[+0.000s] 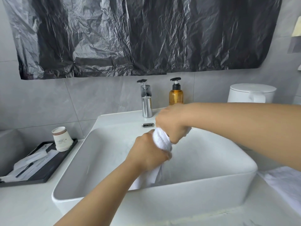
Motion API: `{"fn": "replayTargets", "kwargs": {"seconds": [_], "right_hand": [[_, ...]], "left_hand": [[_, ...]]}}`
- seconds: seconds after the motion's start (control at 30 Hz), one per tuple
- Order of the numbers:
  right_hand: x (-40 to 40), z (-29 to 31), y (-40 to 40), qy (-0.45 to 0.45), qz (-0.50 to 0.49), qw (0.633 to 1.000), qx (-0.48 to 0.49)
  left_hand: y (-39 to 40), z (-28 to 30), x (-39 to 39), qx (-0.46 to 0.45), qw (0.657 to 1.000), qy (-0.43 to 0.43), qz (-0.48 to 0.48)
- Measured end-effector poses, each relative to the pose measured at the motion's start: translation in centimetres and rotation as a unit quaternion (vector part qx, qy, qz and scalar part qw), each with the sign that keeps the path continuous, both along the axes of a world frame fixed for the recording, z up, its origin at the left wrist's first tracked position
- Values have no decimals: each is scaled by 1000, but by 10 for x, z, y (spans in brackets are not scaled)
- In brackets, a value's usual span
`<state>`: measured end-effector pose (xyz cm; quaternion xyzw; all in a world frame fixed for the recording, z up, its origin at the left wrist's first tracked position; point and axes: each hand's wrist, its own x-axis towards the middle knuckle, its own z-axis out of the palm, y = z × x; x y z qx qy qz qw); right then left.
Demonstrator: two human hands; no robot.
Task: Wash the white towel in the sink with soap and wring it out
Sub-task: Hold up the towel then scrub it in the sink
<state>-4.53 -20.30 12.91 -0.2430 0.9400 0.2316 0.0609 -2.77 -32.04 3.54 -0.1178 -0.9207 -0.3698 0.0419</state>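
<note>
A: Since size sets the order, start at the wall: crumpled black plastic sheet (pixel 130 35) taped over grey tiles. Below it, the deep white rectangular ceramic sink (pixel 211 190) on a pale counter.

B: Noted. Task item?

A: The white terry towel (pixel 162 141) is over the basin, twisted into a thick rope between both fists, its loose tail hanging down inside the bowl. Left hand (pixel 149 154) is clenched round the lower part, right hand (pixel 171 123) clenched round the upper end, knuckles up.

B: So the wringing stage, by my reading.

A: Likely. To do it well: counter-rotate the fists, keep the roll low over the bowl so the runoff stays inside, then shift grip down the tail, which looks unsqueezed.

B: Smaller things?

A: White lidded kettle-like jug (pixel 250 93) back right. Black rectangular tray (pixel 65 154) at left holding wrapped sachets and a stack of upturned paper cups (pixel 61 138). Chrome mixer tap (pixel 146 101) behind the bowl, no water seen running. Amber plastic pump bottle with a black head (pixel 175 95) just beside it, presumably the soap.

B: Any writing?

A: Cups carry a faint printed mark, unreadable. Sachets show small dark print, too small to tell. The bottle shows no label from here.
</note>
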Motion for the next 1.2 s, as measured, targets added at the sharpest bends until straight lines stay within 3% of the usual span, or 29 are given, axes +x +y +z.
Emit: {"fn": "replayTargets", "kwargs": {"seconds": [0.07,0.1,0.2,0.27,0.3,0.37,0.43,0.5,0.53,0.7,0.83,1.03,1.2], "right_hand": [[-5,11,14,-73,-5,991,-109],[-6,18,25,-130,-22,970,-202],[-14,26,62,-287,-6,824,-488],[-21,13,72,-332,32,720,-608],[-24,5,71,-330,50,686,-646],[-30,-15,59,-337,86,611,-711],[-33,-32,44,-373,120,505,-769],[-33,-44,32,-389,142,420,-807],[-32,-47,28,-381,135,404,-821],[-33,-50,11,-234,-23,419,-877],[-37,-61,7,-195,-128,423,-875],[-42,-61,-4,-156,-180,456,-858],[-43,-58,-20,-104,-202,495,-838]], "left_hand": [[-7,5,-1,62,998,-21,-17],[-10,8,-1,96,994,-38,-37],[-22,12,-3,258,944,-117,-167],[-26,12,-7,351,886,-165,-255],[-25,13,-9,374,861,-191,-288],[-19,14,-12,399,820,-242,-333],[-11,13,-11,399,796,-283,-357],[-6,11,-11,370,794,-312,-368],[-5,10,-10,351,801,-316,-369],[3,9,-13,295,893,-226,-252],[12,-8,-14,219,948,-184,-137],[22,-14,-10,218,962,-161,-31],[18,-16,-12,232,962,-141,-4]]}}
